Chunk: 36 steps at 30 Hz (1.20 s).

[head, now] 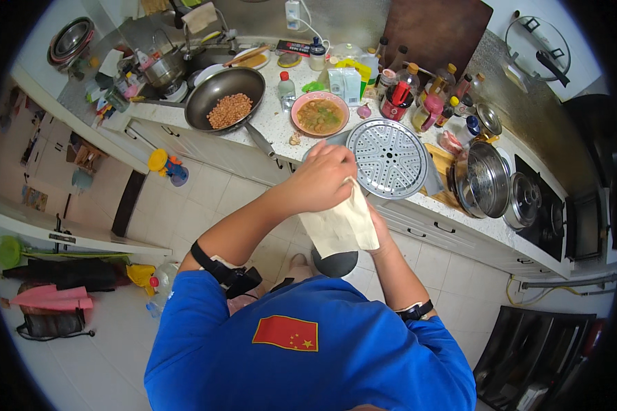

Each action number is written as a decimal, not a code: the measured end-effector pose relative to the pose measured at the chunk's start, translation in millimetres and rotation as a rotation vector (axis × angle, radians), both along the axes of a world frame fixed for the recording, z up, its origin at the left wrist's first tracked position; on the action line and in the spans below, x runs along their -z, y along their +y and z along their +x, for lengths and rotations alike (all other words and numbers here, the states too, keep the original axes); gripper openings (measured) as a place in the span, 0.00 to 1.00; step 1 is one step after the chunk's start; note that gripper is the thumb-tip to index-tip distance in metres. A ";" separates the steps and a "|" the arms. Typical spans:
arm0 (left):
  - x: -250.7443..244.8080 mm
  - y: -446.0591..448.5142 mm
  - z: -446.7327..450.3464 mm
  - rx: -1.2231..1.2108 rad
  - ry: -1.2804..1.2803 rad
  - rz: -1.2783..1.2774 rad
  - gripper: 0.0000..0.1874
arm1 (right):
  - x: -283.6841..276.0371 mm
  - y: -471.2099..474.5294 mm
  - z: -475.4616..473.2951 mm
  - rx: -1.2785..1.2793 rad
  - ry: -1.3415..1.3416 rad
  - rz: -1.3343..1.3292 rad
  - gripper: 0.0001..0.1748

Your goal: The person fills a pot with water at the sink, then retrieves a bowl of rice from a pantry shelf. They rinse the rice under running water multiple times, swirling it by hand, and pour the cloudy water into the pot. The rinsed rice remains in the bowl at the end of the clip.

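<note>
In front of my chest, my left hand [326, 174] is closed on the upper end of a cream cloth [339, 223]. The cloth hangs down in a loose, creased sheet. My right hand [380, 231] is against its right side from behind; the cloth covers most of its fingers, so their grip is hidden. Just beyond my hands, a round perforated metal steamer plate [388, 158] lies at the counter's front edge. A pink-rimmed bowl [320, 114] of soupy food with green bits stands behind my left hand.
A wok [225, 100] holding brown beans or peanuts stands at left, its handle past the counter edge. Bottles and jars [421, 97] crowd the back. A steel pot [481, 180] sits at right, near the black stove [540, 205]. A dark round stool [335, 262] is below my hands.
</note>
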<state>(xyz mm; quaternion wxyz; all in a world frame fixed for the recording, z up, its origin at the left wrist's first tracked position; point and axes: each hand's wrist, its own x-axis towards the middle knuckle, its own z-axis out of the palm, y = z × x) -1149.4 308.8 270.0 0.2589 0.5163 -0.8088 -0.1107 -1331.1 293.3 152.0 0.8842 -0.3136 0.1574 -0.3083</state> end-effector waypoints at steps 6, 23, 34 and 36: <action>18.5 -10.7 -31.4 0.017 0.648 -0.199 0.28 | -0.8 2.0 12.4 0.110 -0.296 0.543 0.26; 82.2 -24.5 -31.1 0.640 1.757 0.948 0.34 | -4.2 -3.8 15.6 0.266 -0.426 0.484 0.26; 172.9 11.7 -48.7 -0.216 0.570 0.082 0.27 | -1.0 14.9 46.6 0.324 0.070 0.380 0.42; 199.0 8.9 -48.9 -0.189 1.184 0.366 0.24 | 11.5 19.1 46.7 0.274 0.145 0.321 0.42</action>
